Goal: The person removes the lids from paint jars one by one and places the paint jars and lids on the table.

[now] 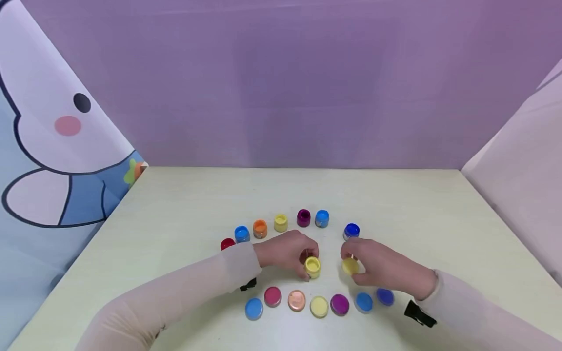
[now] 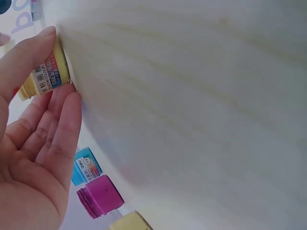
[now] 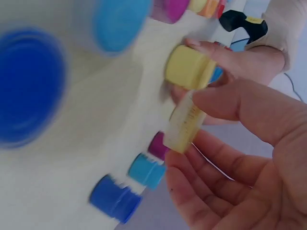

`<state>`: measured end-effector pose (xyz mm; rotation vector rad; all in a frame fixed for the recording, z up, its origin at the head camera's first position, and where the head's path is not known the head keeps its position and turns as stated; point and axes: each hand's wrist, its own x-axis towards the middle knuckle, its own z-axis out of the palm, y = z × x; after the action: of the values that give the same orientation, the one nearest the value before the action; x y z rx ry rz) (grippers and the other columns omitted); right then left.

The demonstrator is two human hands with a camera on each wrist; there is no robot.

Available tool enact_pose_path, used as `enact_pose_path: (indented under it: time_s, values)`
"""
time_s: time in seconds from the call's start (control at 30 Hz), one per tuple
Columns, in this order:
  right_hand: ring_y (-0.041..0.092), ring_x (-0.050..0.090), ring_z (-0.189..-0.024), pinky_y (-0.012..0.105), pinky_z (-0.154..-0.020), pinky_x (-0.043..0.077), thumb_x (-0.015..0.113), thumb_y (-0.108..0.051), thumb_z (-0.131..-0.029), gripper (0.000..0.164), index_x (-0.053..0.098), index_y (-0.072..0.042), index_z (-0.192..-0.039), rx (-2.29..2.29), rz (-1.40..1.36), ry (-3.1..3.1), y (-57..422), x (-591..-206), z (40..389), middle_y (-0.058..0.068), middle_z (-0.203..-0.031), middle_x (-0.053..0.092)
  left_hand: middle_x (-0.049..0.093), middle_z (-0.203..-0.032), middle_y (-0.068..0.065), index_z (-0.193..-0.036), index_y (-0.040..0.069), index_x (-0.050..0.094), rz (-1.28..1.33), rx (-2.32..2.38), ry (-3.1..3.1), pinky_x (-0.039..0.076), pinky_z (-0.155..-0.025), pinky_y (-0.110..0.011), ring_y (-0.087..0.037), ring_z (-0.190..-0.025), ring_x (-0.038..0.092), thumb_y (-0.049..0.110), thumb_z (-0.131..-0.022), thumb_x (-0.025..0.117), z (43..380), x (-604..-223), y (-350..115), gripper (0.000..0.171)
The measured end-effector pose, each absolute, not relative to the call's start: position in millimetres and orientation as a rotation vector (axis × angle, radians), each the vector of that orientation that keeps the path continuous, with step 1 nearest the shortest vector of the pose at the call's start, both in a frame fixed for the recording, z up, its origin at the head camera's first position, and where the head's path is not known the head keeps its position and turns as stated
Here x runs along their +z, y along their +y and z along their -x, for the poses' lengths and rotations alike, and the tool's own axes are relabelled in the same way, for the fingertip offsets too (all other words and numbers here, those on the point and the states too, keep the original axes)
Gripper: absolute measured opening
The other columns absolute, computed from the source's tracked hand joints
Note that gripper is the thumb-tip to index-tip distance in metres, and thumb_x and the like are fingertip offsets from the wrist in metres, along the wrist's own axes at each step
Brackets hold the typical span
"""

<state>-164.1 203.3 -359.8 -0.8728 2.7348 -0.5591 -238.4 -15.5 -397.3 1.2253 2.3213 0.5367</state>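
A small open yellow paint jar (image 1: 312,267) is pinched between the thumb and fingers of my left hand (image 1: 287,252); its printed label shows in the left wrist view. To its right, my right hand (image 1: 382,263) holds a yellow lid (image 1: 350,266) by the edges between thumb and fingertips. Lid and jar are apart. In the right wrist view the lid (image 3: 184,125) appears tilted, with the yellow jar (image 3: 188,67) beyond it. Just above my right hand stands an open dark blue jar (image 1: 351,231).
Open paint jars form an arc behind my hands, including red (image 1: 227,243), orange (image 1: 260,228), yellow (image 1: 280,223), purple (image 1: 303,218) and light blue (image 1: 322,219) ones. Nearer me is a row of lids, among them blue (image 1: 253,309), pink (image 1: 272,296) and purple (image 1: 340,304).
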Motion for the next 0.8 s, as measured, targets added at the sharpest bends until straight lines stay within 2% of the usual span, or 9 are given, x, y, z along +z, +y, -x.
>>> enact_pose_path:
  time_s: [0.2,0.53,0.8]
  values:
    - [0.012,0.046,-0.072,0.029,-0.065,0.045,0.074,-0.008,-0.069,0.030,0.057,-0.012,-0.094,-0.479,0.781,2.705,220,-365,163,-0.008,-0.083,0.049,0.056,-0.077,0.015,-0.088,0.024,0.059,-1.235,0.524,2.340,0.042,-0.066,-0.017,-0.004,-0.072,0.049,0.024,-0.068,0.079,239,-398,-17,0.029]
    - [0.010,0.046,-0.072,0.029,-0.067,0.045,0.074,-0.008,-0.070,0.026,0.056,-0.015,-0.089,-0.532,0.884,2.674,242,-376,161,-0.010,-0.080,0.048,0.055,-0.077,0.015,-0.088,0.023,0.057,-1.198,0.487,2.346,0.042,-0.067,-0.016,-0.005,-0.072,0.049,0.022,-0.068,0.079,234,-395,-14,0.029]
    - [0.010,0.046,-0.073,0.030,-0.068,0.045,0.075,-0.012,-0.069,0.028,0.057,-0.017,-0.089,-0.572,0.859,2.660,245,-382,161,-0.010,-0.081,0.049,0.054,-0.081,0.016,-0.090,0.023,0.056,-1.175,0.457,2.366,0.041,-0.069,-0.016,-0.004,-0.076,0.049,0.018,-0.071,0.077,229,-391,-10,0.029]
